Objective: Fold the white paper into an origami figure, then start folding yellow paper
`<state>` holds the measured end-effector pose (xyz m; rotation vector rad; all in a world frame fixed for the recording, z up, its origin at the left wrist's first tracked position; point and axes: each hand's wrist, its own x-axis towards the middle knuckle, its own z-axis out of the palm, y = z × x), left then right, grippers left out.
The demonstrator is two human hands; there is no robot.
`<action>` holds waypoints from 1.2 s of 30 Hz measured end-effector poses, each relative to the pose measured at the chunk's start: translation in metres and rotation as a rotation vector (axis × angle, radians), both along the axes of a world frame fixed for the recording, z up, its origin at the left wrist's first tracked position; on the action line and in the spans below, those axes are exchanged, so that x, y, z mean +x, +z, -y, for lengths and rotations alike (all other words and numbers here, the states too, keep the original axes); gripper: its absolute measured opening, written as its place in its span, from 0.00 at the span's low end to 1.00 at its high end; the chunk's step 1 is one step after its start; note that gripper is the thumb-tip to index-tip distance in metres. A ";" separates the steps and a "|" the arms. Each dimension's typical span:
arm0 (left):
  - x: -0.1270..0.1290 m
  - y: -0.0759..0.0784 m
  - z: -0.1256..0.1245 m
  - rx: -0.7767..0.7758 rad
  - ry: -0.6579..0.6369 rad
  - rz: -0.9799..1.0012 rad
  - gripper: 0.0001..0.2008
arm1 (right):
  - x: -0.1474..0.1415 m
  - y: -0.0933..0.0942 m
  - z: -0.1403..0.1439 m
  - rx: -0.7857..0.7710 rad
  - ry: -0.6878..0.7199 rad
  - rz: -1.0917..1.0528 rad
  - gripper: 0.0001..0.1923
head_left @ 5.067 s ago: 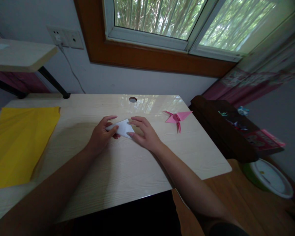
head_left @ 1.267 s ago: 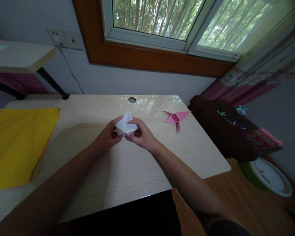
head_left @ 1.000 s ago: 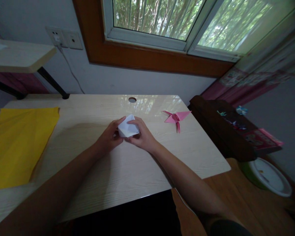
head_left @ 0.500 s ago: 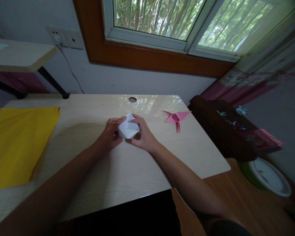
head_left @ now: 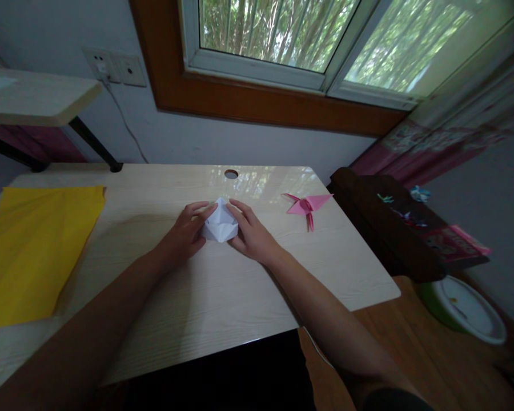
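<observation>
White paper fold (head_left: 220, 224) pinched from both sides near the middle of the desk (head_left: 223, 285), toward its far edge.

Left hand (head_left: 184, 231) and right hand (head_left: 249, 234) are closed on the fold, fingertips pressed to its flanks while it rests on the surface; a crooked crease could be set if the layers are flattened unevenly, and the peak could be crushed by too hard a squeeze; a pink paper crane (head_left: 307, 204) is seen toward the far right corner, well apart; a yellow sheet (head_left: 29, 245) is laid along the left edge; no brand, label or writing can be read anywhere.
</observation>
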<state>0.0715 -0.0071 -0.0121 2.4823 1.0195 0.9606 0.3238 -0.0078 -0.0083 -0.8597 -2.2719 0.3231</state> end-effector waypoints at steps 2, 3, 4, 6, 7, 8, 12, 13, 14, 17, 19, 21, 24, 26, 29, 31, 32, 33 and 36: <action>-0.001 0.001 0.000 0.028 0.004 -0.048 0.48 | 0.002 0.000 0.000 0.013 -0.009 0.038 0.49; -0.002 0.001 0.000 0.038 0.005 -0.070 0.47 | 0.002 0.000 0.000 0.018 -0.014 0.056 0.49; -0.003 0.002 0.000 0.046 0.008 -0.089 0.47 | 0.003 0.000 0.000 0.020 -0.018 0.075 0.49; -0.004 0.002 0.000 0.061 0.013 -0.118 0.47 | 0.003 0.000 0.000 0.024 -0.020 0.107 0.49; -0.004 0.002 0.000 0.068 0.014 -0.125 0.47 | 0.003 0.000 0.000 0.025 -0.020 0.117 0.48; -0.005 0.002 0.000 0.071 0.016 -0.129 0.47 | 0.004 0.000 0.000 0.024 -0.018 0.122 0.48; -0.006 0.000 -0.002 0.061 0.013 -0.116 0.47 | 0.003 0.000 -0.001 0.024 0.000 0.100 0.48; -0.006 0.000 -0.002 0.056 0.008 -0.105 0.47 | 0.002 0.000 -0.001 0.026 0.006 0.088 0.47; -0.006 0.000 -0.003 0.053 0.001 -0.090 0.47 | 0.002 0.000 -0.001 0.028 0.010 0.074 0.47; -0.004 0.002 -0.002 0.046 -0.018 -0.030 0.46 | 0.001 0.000 -0.001 0.032 0.007 0.025 0.46; -0.003 0.004 -0.001 0.041 -0.018 0.007 0.45 | 0.001 0.000 0.000 0.035 -0.006 -0.012 0.44; -0.002 0.005 -0.001 0.027 -0.010 0.033 0.44 | 0.000 0.000 0.001 0.031 -0.019 -0.048 0.43; -0.001 0.006 0.000 -0.028 0.025 0.078 0.41 | 0.000 0.000 0.002 0.003 -0.046 -0.098 0.40; -0.001 0.007 0.000 -0.054 0.055 0.114 0.37 | -0.001 0.001 0.003 -0.015 -0.084 -0.121 0.39; -0.002 0.009 0.000 -0.018 0.088 0.145 0.29 | -0.001 0.005 0.004 -0.020 -0.125 -0.128 0.37; -0.003 0.011 0.000 0.017 0.111 0.156 0.25 | -0.001 0.007 0.005 -0.019 -0.128 -0.131 0.36; -0.003 0.011 -0.001 0.025 0.125 0.160 0.24 | -0.001 0.008 0.005 -0.019 -0.124 -0.132 0.36; -0.003 0.011 -0.001 0.027 0.137 0.163 0.23 | -0.001 0.008 0.005 -0.017 -0.121 -0.135 0.36; -0.004 0.009 -0.003 0.023 0.145 0.169 0.23 | 0.000 0.007 0.004 -0.012 -0.113 -0.141 0.36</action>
